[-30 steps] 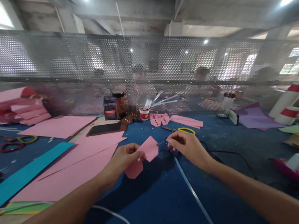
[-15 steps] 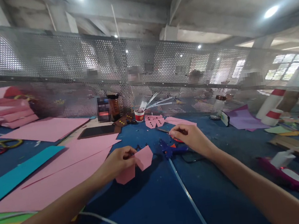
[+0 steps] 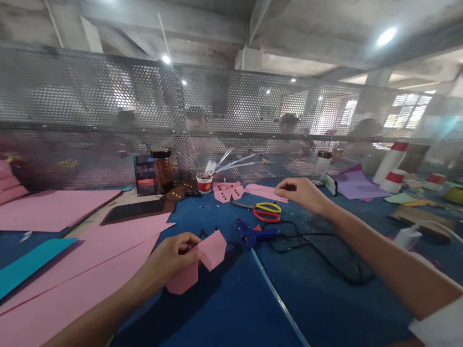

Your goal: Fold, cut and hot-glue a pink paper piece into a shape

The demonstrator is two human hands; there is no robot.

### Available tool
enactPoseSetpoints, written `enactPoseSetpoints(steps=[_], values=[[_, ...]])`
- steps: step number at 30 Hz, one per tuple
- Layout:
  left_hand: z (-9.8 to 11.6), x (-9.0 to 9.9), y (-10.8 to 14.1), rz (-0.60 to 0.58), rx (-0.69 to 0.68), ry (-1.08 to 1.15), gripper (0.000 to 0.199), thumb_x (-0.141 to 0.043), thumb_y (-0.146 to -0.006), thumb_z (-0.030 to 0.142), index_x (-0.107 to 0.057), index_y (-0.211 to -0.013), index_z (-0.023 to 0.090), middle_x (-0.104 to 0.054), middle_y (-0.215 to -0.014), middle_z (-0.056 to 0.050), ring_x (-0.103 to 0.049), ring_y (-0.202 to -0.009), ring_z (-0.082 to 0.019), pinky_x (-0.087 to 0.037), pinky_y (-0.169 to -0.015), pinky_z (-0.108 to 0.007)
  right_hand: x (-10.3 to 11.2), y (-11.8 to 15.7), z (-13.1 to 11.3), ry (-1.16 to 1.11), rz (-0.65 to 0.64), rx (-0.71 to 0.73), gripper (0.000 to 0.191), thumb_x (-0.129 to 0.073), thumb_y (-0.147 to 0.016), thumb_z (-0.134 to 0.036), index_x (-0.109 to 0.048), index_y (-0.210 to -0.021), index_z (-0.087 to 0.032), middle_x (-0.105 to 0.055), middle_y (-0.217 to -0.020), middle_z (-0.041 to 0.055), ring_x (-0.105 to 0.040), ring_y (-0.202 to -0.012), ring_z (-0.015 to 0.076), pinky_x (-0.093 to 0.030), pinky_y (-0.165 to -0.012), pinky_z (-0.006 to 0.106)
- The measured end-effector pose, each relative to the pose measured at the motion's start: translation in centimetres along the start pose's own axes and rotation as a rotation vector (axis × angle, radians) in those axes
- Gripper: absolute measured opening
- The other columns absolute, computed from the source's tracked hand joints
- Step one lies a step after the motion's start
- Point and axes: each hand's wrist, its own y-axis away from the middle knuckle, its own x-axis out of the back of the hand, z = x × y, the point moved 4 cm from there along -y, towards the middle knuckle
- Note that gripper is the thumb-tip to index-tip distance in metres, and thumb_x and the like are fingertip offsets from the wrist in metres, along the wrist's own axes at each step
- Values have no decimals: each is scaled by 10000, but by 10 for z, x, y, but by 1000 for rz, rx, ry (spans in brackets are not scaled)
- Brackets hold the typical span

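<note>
My left hand (image 3: 180,253) is closed on a folded pink paper cutout (image 3: 214,250) with angled edges, held just above the blue table. Dark little pieces show behind its top edge. My right hand (image 3: 303,194) reaches forward, thumb and fingers pinched at the right end of some pink paper strips (image 3: 261,190). Scissors (image 3: 267,212) with yellow and red handles lie left of that hand. Nearer me is a blue glue gun (image 3: 249,235), a long clear glue stick (image 3: 282,301) trailing from it. A pink cutout with black dots (image 3: 228,191) lies beside the strips.
Large pink sheets (image 3: 84,274) and a teal strip (image 3: 25,272) cover the left side, with a dark tablet (image 3: 133,210) on top. A red-and-white paper cup (image 3: 205,184) stands ahead. A black cord (image 3: 329,260) and cardboard (image 3: 423,221) lie right; a perforated metal screen (image 3: 227,101) closes the back.
My right hand has left the scissors and moved right to the pink strips. The left hand still holds the cutout. The view has turned slightly to the right.
</note>
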Motion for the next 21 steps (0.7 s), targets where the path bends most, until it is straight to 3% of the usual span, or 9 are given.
enactPoseSetpoints(steps=[5,12,21], values=[[-3,0,-1,7,4,-20,339,-642,-720,470,-702,-899,188,-756,-814,-36,-683,-771,-241,-421,-616,-263,22,15,8,32,18,-38,255,-619,-819,-409,-734,-825,-181,-735,-798,38,-650,-758,199,-473,-709,311],[-17,-1,-6,-5,-13,-30,362,-646,-754,514,-690,-934,203,-769,-896,-52,-698,-862,-270,-455,-676,-285,50,54,-11,131,-19,-40,261,-608,-844,-417,-746,-863,-197,-738,-850,42,-641,-780,202,-467,-736,330],[-19,-2,-8,-48,-24,-50,424,-614,-767,586,-677,-935,202,-776,-900,-59,-703,-875,-284,-468,-733,-312,65,84,-17,108,-20,-61,208,-627,-847,-384,-729,-847,-203,-738,-886,32,-648,-846,207,-475,-820,340]])
